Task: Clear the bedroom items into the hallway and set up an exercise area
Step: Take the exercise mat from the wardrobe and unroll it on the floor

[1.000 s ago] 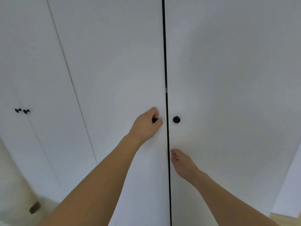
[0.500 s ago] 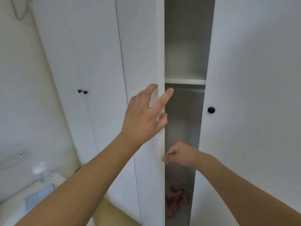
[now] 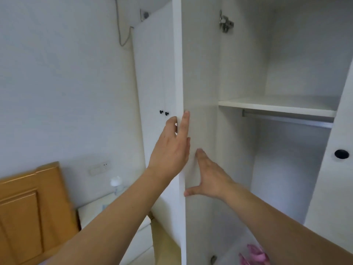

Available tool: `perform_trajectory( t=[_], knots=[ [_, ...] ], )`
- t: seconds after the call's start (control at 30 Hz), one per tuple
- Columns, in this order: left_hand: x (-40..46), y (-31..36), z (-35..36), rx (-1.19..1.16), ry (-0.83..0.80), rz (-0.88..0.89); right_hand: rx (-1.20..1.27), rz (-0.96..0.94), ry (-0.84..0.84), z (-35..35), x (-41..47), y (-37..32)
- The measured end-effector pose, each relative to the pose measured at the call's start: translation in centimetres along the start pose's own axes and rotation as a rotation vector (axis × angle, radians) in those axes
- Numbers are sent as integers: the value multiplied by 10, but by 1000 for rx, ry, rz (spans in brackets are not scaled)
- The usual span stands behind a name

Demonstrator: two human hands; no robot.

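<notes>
Both hands [image 3: 171, 150] flat against open door [image 3: 198, 88]

You are showing two bare forearms, no sleeves reaching into view; left hand [image 3: 171, 150] and right hand [image 3: 209, 177] are wearing no gloves, rings, watch or bands.

Head view faces forward, close to the open wardrobe [image 3: 277, 108].

Two hands [image 3: 170, 150] [image 3: 210, 178], three black knobs [image 3: 341, 154] [image 3: 161, 112] [image 3: 166, 113], one shelf [image 3: 277, 106], one rail [image 3: 286, 119], one hinge [image 3: 225, 22]
</notes>
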State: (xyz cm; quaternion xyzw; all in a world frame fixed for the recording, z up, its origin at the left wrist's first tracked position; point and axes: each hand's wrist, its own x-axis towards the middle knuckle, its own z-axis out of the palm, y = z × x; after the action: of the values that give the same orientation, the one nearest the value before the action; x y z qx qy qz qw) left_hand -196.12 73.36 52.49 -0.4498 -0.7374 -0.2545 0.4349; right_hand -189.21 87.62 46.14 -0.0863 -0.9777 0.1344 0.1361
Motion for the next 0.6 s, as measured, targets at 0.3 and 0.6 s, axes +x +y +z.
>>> perform_trajectory(
  t=[0.3, 0.6],
  knots=[
    [-5, -96, 8, 51, -3, -152, -196, -121, 223, 19, 102, -29],
    [2, -152, 32, -42, 66, -184, -217, -211, 187, 23, 151, -31]
  ],
)
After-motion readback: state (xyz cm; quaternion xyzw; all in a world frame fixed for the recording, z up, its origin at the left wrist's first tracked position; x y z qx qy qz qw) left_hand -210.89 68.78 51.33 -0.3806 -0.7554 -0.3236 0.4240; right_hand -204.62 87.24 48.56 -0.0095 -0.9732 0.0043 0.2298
